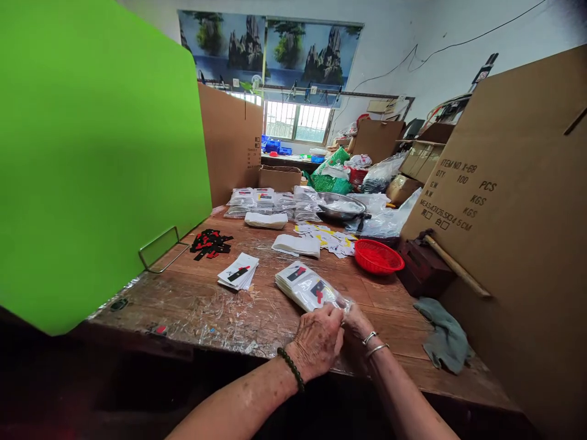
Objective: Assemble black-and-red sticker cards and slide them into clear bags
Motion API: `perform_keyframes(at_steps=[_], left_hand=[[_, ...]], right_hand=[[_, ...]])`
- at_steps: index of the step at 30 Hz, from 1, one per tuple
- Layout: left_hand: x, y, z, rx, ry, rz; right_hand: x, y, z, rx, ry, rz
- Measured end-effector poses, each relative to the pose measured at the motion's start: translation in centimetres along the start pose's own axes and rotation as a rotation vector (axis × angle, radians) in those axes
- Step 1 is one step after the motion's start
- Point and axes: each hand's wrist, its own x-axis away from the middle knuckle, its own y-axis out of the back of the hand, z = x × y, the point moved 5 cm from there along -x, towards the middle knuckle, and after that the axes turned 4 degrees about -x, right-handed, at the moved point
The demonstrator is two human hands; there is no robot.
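A clear plastic bag [300, 287] holds a stack of white cards, with black and red pieces showing on top. Its near right end is gathered between my two hands. My left hand [320, 341], with a dark beaded bracelet at the wrist, has its fingers curled round that end. My right hand [358, 324], two metal bangles on its wrist, pinches the plastic right beside it, its fingers partly hidden. To the left lies a loose pile of white cards [236, 275] with a black and red piece on top.
Black and red pieces [211, 243] are heaped at left. Behind are white paper stacks [297, 245], scattered yellow-white slips [332, 238], filled bags [275, 201] and a metal pan [342, 206]. A red basket [378, 256], hammer [458, 267] and grey cloth [444, 336] are at right.
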Motion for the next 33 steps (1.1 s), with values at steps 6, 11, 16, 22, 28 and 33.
perform_keyframes(at_steps=[6, 11, 16, 22, 28, 33], left_hand=[[-0.5, 4.3, 6.9, 0.041, 0.142, -0.189], [-1.4, 9.6, 18.8, -0.258, 0.566, -0.188], [-0.8, 10.4, 25.9, -0.264, 0.785, 0.011], [-1.2, 10.3, 28.6, -0.138, 0.909, 0.150], [-1.8, 9.7, 28.2, -0.018, 0.978, 0.182], [-2.0, 9.1, 27.4, 0.042, 1.027, 0.200]], right_hand=[[0.6, 0.2, -0.7, -0.125, -0.061, 0.065], [1.1, -0.2, -0.3, -0.386, -0.111, 0.052], [2.4, 2.8, -0.7, -0.302, -0.202, -0.025], [6.3, 8.5, 3.0, -0.164, -0.065, -0.379], [10.9, 5.7, 6.8, -0.059, -0.029, -0.203], [12.9, 0.6, 5.9, -0.116, -0.095, 0.058]])
